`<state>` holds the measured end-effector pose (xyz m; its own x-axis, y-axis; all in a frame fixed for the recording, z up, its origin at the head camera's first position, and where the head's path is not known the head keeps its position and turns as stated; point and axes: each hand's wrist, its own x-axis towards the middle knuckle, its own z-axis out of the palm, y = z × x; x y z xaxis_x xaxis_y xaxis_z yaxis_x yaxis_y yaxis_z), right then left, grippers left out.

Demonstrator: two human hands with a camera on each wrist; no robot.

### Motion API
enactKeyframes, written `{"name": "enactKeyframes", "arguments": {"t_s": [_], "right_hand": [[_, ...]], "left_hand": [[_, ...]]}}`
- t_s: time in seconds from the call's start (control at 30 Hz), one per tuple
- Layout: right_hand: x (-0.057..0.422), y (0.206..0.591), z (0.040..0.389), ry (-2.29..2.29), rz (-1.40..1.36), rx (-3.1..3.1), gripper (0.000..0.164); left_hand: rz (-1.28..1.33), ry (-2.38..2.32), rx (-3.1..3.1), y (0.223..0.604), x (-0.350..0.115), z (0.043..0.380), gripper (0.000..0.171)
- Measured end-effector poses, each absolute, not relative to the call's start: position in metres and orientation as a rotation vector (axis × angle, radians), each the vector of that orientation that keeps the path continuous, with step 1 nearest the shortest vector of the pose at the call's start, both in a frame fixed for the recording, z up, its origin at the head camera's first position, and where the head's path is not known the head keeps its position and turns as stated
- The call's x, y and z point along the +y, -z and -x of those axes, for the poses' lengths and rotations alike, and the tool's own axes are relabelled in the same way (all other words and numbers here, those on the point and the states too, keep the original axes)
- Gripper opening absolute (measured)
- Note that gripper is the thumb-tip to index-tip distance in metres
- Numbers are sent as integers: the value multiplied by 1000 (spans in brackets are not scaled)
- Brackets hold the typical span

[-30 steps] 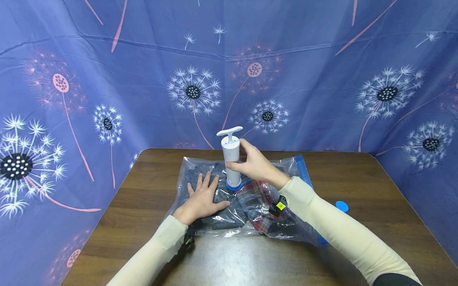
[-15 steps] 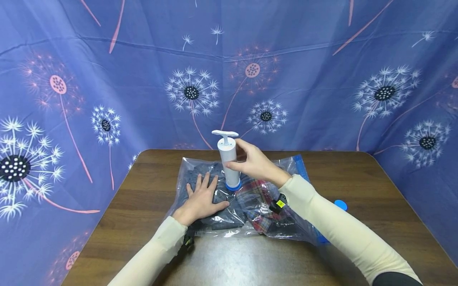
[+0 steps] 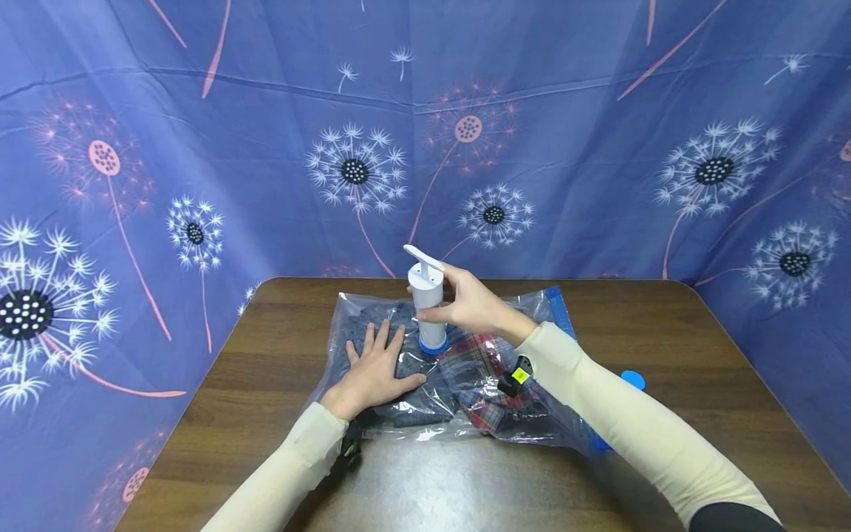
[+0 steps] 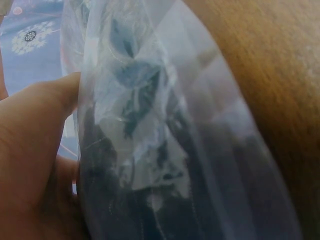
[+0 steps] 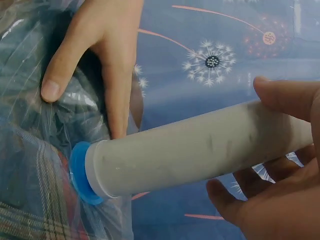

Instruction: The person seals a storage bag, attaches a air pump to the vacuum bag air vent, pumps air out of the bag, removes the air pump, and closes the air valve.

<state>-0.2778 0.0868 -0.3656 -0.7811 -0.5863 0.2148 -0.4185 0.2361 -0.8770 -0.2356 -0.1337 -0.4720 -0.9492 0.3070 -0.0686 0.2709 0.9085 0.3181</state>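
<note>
A clear vacuum storage bag lies on the table with dark clothing and a red plaid garment inside. My left hand rests on the bag with fingers spread; its bulging edge fills much of the left wrist view. A white hand pump stands on the bag's blue valve ring. My right hand grips the pump's barrel, thumb on one side and fingers on the other. The T-shaped handle shows above the barrel, turned diagonally.
On the wooden table, a round blue cap lies to the right of the bag. The bag's blue zip edge faces right, partly behind my right forearm. A blue dandelion-print cloth hangs behind the table.
The pump has turned about its length, its T-handle swinging from nearly crosswise to diagonal. Its top shifted left, then back right and slightly lower. My left hand stays put.
</note>
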Motion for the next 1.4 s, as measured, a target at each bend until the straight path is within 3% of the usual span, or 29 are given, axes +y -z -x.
{"name": "enactKeyframes", "arguments": {"t_s": [0.1,0.43,0.9,1.4], "right_hand": [[90,363,279,1615,999,2263,77],[97,354,279,1665,1069,2214,56],[81,354,276,1495,864,2596,53],[98,340,280,1530,1065,2158,63]], "left_hand": [[-438,-478,2952,471,-134,235,108],[-453,-484,2956,471,-134,235,109],[-432,-483,2962,472,-133,236,108],[-438,-487,2953,472,-133,234,108]]}}
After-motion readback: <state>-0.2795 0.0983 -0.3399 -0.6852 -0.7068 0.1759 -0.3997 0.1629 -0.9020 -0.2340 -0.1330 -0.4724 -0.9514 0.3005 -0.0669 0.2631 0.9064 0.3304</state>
